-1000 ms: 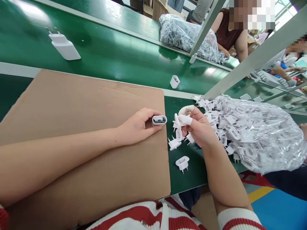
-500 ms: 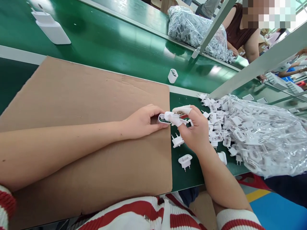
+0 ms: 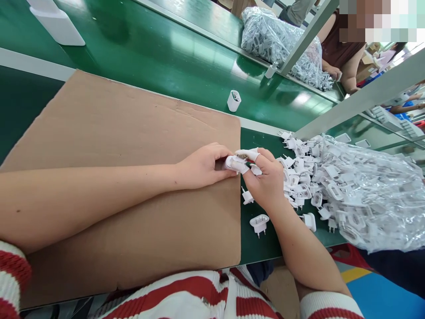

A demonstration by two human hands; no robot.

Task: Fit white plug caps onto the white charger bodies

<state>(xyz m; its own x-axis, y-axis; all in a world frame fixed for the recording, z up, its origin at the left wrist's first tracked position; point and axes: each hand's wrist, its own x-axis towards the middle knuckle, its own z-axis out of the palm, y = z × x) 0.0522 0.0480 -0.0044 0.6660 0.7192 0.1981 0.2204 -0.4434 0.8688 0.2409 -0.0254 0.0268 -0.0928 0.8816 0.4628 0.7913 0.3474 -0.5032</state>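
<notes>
My left hand [image 3: 206, 166] is closed around a white charger housing, mostly hidden by the fingers, at the right edge of the cardboard sheet [image 3: 149, 133]. With white covers on its thumb and fingertip, my right hand [image 3: 267, 179] pinches a white plug cap [image 3: 236, 163] against the housing's open end. Whether the cap is fully seated I cannot tell. Close to my right hand, two-pin plug caps lie on the green table, one of them upside down [image 3: 259, 223] with its pins toward me.
A clear plastic bag [image 3: 385, 199] spills a heap of white plug caps on the right. Behind the cardboard, on the green belt, stand an open charger housing [image 3: 234, 101] and a finished-looking charger [image 3: 59, 24]. Across the belt, a person [image 3: 341, 44] works beside another bag [image 3: 265, 37].
The right hand has brought the plug cap onto the housing's open end, which showed its inside before. On the belt, the chargers have shifted left in view.
</notes>
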